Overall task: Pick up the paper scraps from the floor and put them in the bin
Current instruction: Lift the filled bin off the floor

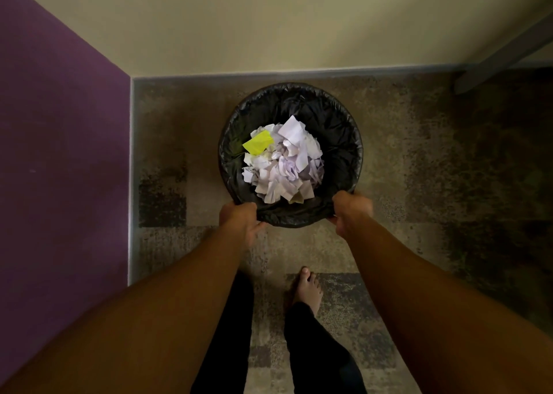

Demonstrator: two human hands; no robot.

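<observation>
Now both hands (pixel 239 217) (pixel 351 211) grip bin (pixel 338 124) rim, mouth up, scraps (pixel 284 163) inside

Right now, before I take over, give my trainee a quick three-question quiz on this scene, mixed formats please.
1. True or false: both the left hand and the right hand grip the near rim of the bin.
2. Multiple choice: the one scrap that is not whitish, the bright scrap among the paper scraps, is A) red, B) yellow, C) blue.
3. Fill in: the bin is lined with a black ____.

Key:
1. True; each hand holds the rim on its own side.
2. B.
3. Bag; the black bag folds over the rim.
</observation>
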